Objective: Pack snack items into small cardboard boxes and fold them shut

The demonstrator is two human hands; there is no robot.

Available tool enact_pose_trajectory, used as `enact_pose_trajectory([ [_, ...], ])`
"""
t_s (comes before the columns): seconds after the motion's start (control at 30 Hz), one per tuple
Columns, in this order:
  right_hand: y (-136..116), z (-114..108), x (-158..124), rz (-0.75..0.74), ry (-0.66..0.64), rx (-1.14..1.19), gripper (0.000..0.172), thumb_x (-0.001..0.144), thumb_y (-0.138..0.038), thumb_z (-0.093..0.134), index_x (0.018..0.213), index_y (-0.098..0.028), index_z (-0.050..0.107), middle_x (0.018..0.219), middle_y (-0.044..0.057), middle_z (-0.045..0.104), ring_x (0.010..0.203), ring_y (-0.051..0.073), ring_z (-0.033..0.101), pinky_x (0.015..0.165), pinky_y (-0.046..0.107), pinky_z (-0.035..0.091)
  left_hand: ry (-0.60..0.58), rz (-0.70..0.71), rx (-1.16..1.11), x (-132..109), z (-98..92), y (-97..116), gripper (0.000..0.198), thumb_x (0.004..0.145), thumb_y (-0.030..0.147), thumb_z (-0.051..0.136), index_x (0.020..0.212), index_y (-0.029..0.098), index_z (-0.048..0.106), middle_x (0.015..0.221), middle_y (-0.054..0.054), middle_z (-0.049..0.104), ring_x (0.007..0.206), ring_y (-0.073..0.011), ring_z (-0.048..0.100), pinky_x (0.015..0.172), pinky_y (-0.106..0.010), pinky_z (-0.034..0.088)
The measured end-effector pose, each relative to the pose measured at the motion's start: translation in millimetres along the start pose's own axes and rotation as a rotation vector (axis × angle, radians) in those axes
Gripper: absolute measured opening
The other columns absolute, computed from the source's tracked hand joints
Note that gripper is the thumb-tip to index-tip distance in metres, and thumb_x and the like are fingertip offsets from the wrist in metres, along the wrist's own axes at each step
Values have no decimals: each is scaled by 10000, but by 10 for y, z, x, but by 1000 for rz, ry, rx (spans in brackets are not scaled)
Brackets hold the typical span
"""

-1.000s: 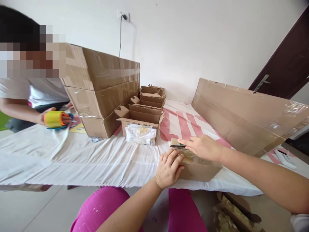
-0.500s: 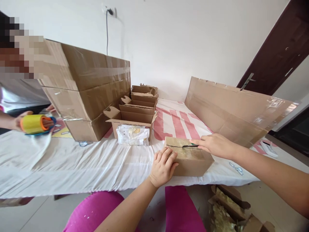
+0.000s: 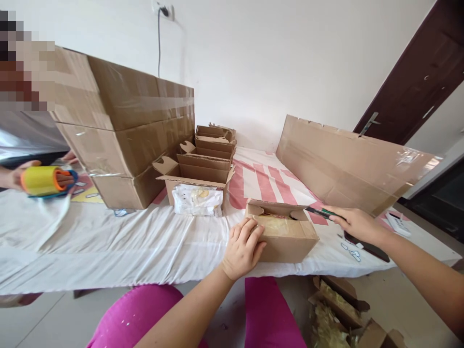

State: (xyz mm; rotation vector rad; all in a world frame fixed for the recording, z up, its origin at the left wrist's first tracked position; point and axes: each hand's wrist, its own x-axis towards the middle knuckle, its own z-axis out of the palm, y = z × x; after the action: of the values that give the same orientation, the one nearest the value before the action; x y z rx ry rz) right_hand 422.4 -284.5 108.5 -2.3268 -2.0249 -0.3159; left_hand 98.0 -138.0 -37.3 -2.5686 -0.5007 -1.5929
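Observation:
In front of me on the table sits a small taped cardboard box [image 3: 286,246]. Its far top flap is raised, and a slit shows part of the inside; what lies within is mostly hidden. My left hand [image 3: 243,249] grips the box's near left corner, fingers bent over the top edge. My right hand [image 3: 357,224] is closed round a box cutter [image 3: 322,212], with a green part near the fingers. The cutter's tip points left, at the right end of the opening.
Several opened boxes [image 3: 197,198] stand in a row, a white packet on the front one. Large stacked cartons [image 3: 119,135] rise at left. A person's hand [image 3: 18,175] holds a tape dispenser [image 3: 47,180]. A big carton [image 3: 348,164] and dark phone-like object [image 3: 368,246] lie right.
My right hand has moved right with the box cutter, off the box's top seam. The far flap has lifted and the box has come open. My left hand stays on the box.

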Motion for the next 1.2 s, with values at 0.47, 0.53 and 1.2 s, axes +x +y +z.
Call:
enact_pose_trajectory([
  [0.47,320,1976,-304,-14,118,-69,372,805,-378,431,807,-152,726,921,168,706,909,339,644,822,466,500,11,-1222,-662,85,69,-650,130,881,213,481,974,163,556,890,-58,628,801,-163,627,766,-324,507],
  [0.53,321,1941,-311,-49,197,-83,379,790,-424,449,782,-152,712,902,183,694,902,367,626,814,497,496,-60,-1297,-718,57,89,-716,91,836,168,532,914,156,578,811,-39,628,708,-145,617,684,-284,499],
  [1.2,-399,1703,-615,-159,371,138,173,900,-358,505,916,-219,607,899,88,566,899,284,560,785,460,509,-291,-1265,-995,99,115,-523,125,669,77,655,700,170,578,606,47,570,613,-96,556,662,-232,465],
])
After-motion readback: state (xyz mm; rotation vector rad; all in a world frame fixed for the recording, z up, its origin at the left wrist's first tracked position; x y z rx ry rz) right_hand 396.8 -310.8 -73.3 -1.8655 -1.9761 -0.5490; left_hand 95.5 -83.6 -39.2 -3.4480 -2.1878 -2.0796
